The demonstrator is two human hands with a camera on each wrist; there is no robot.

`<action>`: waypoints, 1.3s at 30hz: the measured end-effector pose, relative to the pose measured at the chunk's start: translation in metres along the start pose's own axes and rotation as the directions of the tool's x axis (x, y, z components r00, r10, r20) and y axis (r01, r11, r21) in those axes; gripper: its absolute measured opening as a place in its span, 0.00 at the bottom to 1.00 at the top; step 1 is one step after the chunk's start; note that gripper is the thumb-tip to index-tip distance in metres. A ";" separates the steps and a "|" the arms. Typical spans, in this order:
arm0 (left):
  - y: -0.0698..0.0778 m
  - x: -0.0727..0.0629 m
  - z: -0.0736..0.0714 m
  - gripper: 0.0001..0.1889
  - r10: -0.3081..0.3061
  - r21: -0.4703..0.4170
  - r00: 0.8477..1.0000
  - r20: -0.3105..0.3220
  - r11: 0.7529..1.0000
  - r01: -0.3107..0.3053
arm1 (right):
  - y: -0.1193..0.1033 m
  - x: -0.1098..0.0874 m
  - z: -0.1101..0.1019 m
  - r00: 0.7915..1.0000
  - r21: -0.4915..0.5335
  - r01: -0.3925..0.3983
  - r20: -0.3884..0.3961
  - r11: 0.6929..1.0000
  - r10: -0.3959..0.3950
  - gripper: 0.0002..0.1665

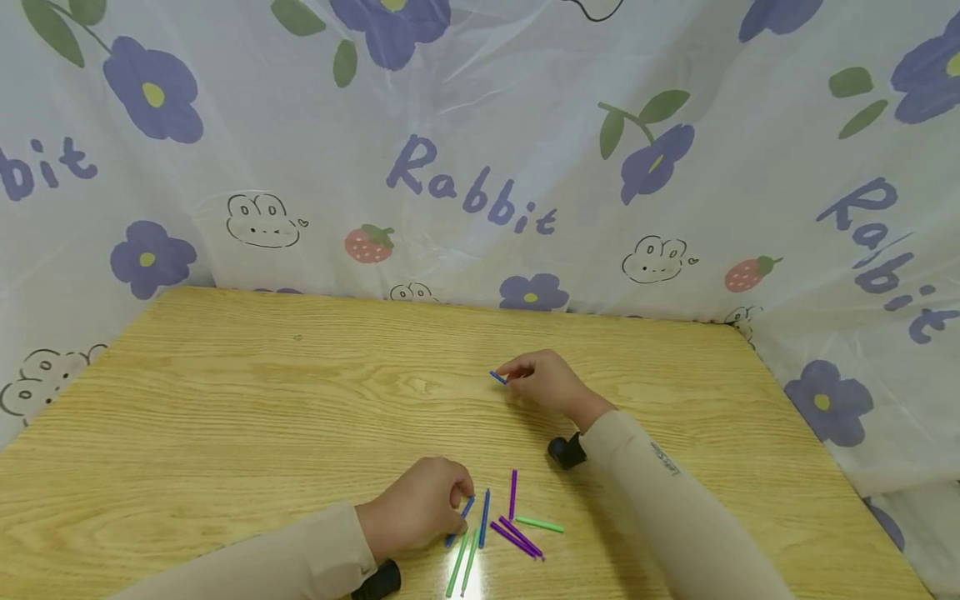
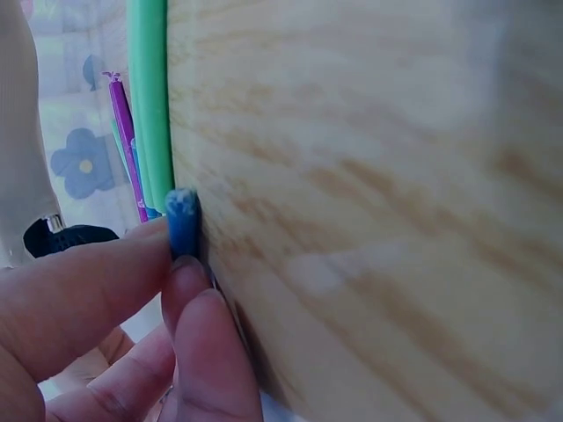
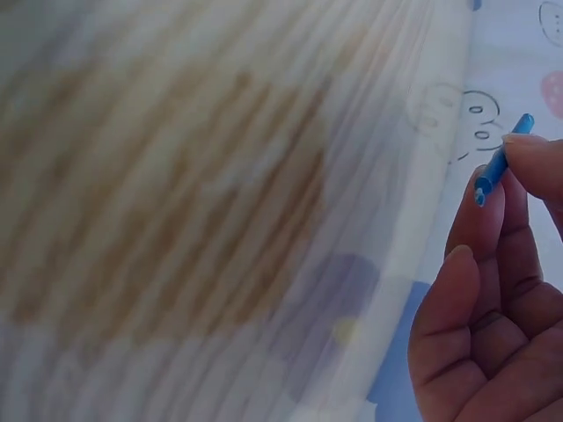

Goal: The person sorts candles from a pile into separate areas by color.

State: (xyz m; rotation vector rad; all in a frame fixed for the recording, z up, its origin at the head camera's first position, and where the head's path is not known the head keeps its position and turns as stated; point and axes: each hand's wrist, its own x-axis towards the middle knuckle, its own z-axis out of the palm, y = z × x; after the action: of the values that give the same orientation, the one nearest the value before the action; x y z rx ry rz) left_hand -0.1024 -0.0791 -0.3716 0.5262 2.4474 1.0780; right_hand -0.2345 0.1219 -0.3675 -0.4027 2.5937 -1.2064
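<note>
My right hand (image 1: 547,385) is stretched out over the far middle of the table and pinches a thin blue candle (image 1: 498,377) between thumb and fingertips. Its pale wick end shows in the right wrist view. Nearer the front edge, my left hand (image 1: 420,505) pinches another blue candle (image 2: 183,220) low over the wood, one end poking out past the fingers. Just right of that hand lie a third blue candle (image 1: 484,518) and two green candles (image 1: 468,562). Several purple candles (image 1: 513,495) and one more green candle (image 1: 540,524) lie farther right.
The wood-grain table (image 1: 300,400) ends at a back edge against a white curtain (image 1: 465,100) printed with flowers, rabbits and strawberries. A black wrist camera (image 1: 566,452) sits below the right wrist, another (image 1: 377,581) below the left.
</note>
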 end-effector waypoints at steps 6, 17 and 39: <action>0.001 0.000 0.000 0.12 0.004 0.002 1.000 0.002 1.000 -0.004 | 0.004 0.006 -0.001 1.000 -0.027 -0.024 0.001 0.999 0.024 0.14; 0.000 -0.001 0.000 0.13 0.002 -0.006 1.000 0.004 1.000 -0.002 | 0.006 0.014 -0.005 0.999 -0.095 -0.038 -0.012 0.995 0.037 0.14; 0.001 0.001 0.000 0.12 -0.013 0.006 1.000 -0.005 1.000 0.013 | 0.006 0.026 -0.001 1.000 -0.208 0.009 0.022 0.978 -0.004 0.14</action>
State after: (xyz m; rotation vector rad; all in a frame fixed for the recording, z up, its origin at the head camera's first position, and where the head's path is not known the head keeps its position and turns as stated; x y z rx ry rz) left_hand -0.1025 -0.0778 -0.3710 0.5095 2.4558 1.0686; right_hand -0.2596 0.1171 -0.3742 -0.4624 2.7111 -0.9288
